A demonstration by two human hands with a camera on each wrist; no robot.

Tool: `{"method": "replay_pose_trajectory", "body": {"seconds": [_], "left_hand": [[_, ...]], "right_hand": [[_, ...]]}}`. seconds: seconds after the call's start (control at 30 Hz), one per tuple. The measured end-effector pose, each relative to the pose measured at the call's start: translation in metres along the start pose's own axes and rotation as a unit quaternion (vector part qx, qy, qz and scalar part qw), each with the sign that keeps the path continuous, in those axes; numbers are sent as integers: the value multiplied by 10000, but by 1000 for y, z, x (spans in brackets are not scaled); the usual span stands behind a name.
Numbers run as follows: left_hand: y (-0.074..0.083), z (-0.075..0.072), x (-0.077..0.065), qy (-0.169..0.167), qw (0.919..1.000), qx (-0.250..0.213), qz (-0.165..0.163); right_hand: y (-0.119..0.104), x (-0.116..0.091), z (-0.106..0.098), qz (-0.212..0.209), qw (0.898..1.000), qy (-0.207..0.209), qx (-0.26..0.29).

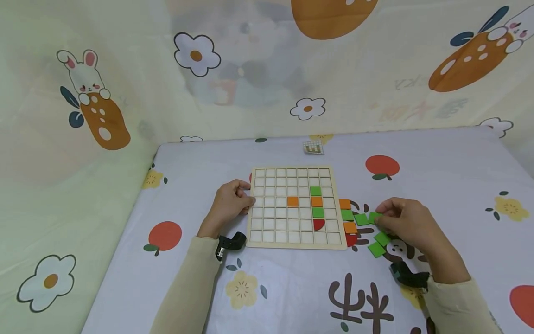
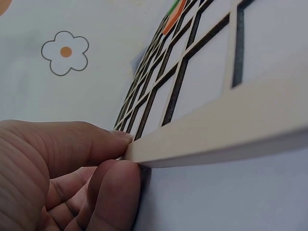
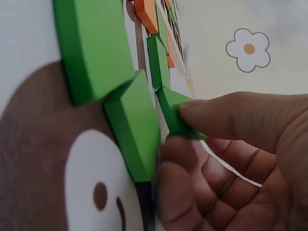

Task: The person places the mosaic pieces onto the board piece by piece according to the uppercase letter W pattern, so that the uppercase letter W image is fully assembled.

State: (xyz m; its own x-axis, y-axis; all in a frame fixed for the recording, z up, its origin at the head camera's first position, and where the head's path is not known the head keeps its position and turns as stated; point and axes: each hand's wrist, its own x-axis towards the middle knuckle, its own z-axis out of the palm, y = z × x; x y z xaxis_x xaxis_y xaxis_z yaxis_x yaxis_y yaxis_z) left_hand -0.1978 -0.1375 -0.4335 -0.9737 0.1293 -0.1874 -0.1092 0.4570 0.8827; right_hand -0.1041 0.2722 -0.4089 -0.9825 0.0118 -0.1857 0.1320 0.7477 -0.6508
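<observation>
A wooden grid board (image 1: 296, 246) lies on the table. My left hand (image 1: 229, 202) pinches its left edge, thumb on the frame and fingers against the side, as the left wrist view shows. In one column of cells sit a green tile (image 1: 315, 190), an orange tile (image 1: 316, 201), another green tile (image 1: 318, 212) and a red rounded piece (image 1: 319, 224); an orange tile (image 1: 293, 201) lies farther left. Right of the board, my right hand (image 1: 410, 225) pinches a green square tile (image 3: 175, 110) between thumb and fingers, beside a loose green tile (image 1: 361, 219).
Along the board's right edge lie loose orange (image 1: 344, 204) and green (image 1: 347, 215) tiles, another orange tile (image 1: 350, 227) and a red piece (image 1: 352, 239). Two green tiles (image 1: 377, 250) lie nearer me. Behind the board is a small patterned packet (image 1: 313, 147). A printed cloth covers the table.
</observation>
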Motion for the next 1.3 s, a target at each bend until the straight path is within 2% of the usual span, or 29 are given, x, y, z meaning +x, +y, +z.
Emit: {"method": "replay_pose_trajectory", "body": {"seconds": [0.13, 0.33, 0.4, 0.77, 1.0, 1.3], "left_hand": [[-1, 0, 0, 13, 10000, 19, 6], [0, 1, -1, 27, 10000, 26, -41], [1, 1, -1, 28, 10000, 24, -46], [1, 1, -1, 51, 10000, 72, -21], [0, 1, -1, 67, 10000, 57, 5], [0, -1, -1, 49, 10000, 43, -27]], "right_hand": [[1, 2, 1, -35, 9998, -22, 209], [-1, 5, 2, 193, 9949, -89, 984], [-2, 5, 3, 220, 9937, -94, 1097], [-7, 9, 8, 17, 9976, -60, 693], [-14, 12, 10, -15, 9961, -4, 888], [-24, 14, 15, 34, 9960, -172, 878]]}}
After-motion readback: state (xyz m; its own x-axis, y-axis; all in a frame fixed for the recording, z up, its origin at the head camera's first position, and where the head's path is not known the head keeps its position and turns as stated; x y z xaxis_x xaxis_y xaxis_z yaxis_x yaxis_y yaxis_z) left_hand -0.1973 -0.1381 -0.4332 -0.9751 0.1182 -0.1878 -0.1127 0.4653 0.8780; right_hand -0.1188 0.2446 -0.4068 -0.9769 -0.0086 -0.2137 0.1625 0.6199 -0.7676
